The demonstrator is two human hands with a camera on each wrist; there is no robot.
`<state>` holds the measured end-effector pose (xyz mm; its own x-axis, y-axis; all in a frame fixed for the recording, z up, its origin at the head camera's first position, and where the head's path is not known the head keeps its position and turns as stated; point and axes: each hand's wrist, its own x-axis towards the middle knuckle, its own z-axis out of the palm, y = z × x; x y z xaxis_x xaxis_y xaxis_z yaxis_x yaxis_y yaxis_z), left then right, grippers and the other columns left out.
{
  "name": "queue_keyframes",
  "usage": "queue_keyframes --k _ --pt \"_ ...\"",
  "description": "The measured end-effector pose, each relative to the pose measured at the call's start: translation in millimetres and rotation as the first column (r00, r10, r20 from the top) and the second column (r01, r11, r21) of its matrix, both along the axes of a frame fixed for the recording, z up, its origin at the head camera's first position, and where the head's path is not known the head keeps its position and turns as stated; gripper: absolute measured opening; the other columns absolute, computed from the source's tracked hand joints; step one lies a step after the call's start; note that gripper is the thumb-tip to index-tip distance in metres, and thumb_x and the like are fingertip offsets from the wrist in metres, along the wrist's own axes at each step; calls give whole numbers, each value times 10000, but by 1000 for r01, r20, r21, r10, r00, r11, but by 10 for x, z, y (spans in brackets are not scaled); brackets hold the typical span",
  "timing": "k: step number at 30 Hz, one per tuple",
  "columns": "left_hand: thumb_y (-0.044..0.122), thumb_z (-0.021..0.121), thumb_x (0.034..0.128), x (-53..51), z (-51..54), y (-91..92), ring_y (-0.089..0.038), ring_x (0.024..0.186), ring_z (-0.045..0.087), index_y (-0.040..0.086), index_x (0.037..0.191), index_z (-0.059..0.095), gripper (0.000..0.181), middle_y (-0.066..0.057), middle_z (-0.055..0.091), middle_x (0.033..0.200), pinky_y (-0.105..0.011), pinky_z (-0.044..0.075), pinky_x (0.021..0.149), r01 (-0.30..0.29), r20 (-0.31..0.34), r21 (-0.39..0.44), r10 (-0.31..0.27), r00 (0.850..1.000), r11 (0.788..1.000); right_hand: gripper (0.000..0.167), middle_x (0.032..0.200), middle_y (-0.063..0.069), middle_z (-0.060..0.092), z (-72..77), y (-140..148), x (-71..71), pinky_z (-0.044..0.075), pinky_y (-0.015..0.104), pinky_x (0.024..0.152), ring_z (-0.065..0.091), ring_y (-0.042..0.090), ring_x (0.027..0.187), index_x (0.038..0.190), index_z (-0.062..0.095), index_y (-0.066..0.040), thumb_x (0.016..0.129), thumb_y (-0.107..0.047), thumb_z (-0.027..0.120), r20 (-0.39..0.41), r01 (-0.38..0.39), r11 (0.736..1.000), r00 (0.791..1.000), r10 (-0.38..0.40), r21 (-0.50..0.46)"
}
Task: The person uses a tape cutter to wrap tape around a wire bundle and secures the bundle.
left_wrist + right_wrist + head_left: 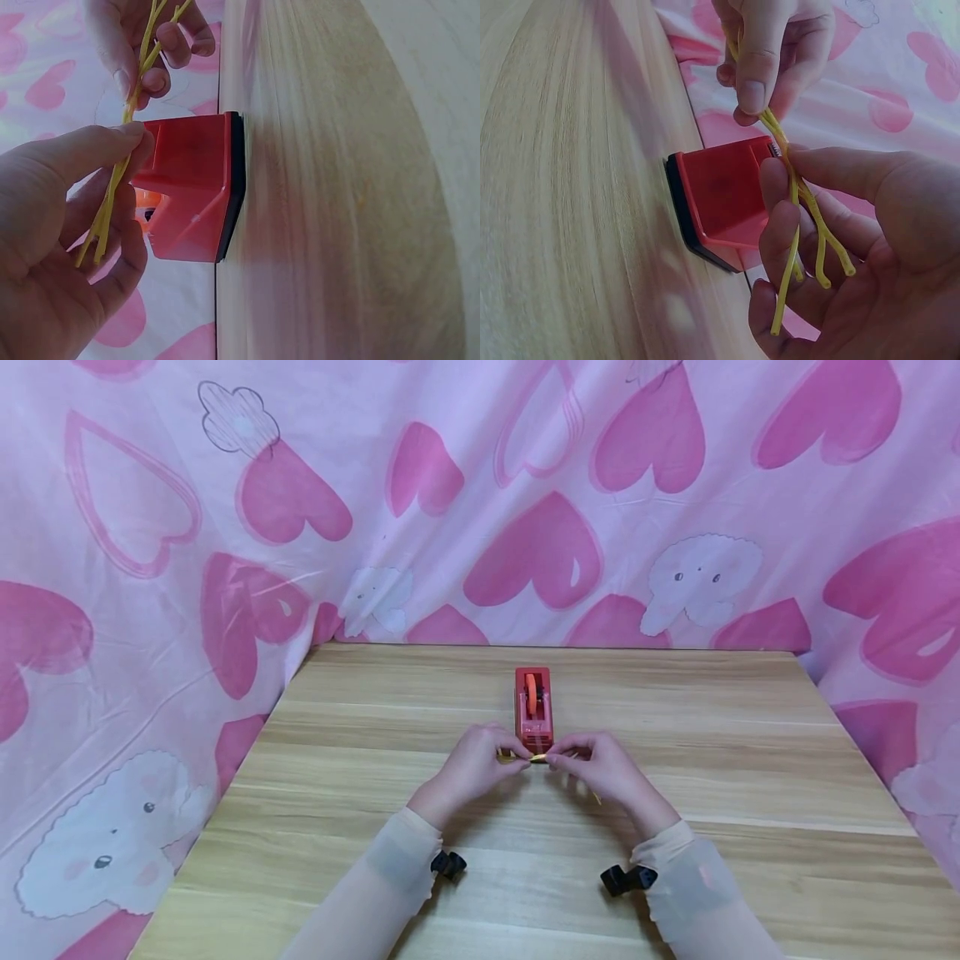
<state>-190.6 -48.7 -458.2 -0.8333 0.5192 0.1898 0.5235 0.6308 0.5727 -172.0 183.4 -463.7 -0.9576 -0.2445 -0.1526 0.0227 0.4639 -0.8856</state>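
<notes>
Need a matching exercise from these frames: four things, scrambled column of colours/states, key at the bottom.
Column 1
1. thin strands
2. tape dispenser
3. round part inside the dispenser
4. cloth backdrop

Column 2
A. orange
B. pink, heart-patterned
C. pinched by the left hand and the right hand
D. red, with a black base

Pairs: 1-C, 2-D, 3-A, 4-B
</notes>
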Motion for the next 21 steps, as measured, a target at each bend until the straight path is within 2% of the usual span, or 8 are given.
queue_keyframes --k 5,11,17,21 --pt "226 818 898 -2 -13 2 -85 915 648 214 988 797 93 78 755 992 -253 533 825 -22 77 30 19 997 999 187 921 75 766 19 -16 5 484 266 615 635 271 775 1051 781 -83 943 -234 761 -44 18 1000 999 -17 21" --pt "246 798 917 -16 -17 7 -68 903 657 207 992 789 85 77 757 983 -253 535 820 -25 134 64 17 991 998 195 913 64 756 46 -24 22 491 265 634 613 193 751 1047 776 -77 933 -235 772 -72 27 999 997 -25 32" --pt "276 745 960 -37 -33 6 -82 958 677 216 1011 781 86 85 759 994 -303 538 905 -26 189 110 4 982 994 159 902 36 744 86 -26 35 504 267 654 621 192 782 1032 776 -101 939 -229 769 -129 23 998 992 -16 52" --pt "307 708 985 -55 -48 9 -105 1020 678 224 1023 779 116 74 759 1048 -353 533 962 -46 231 141 13 973 989 124 939 6 744 97 -29 46 514 283 694 636 199 857 1034 778 -139 944 -222 762 -160 24 996 987 -11 80"
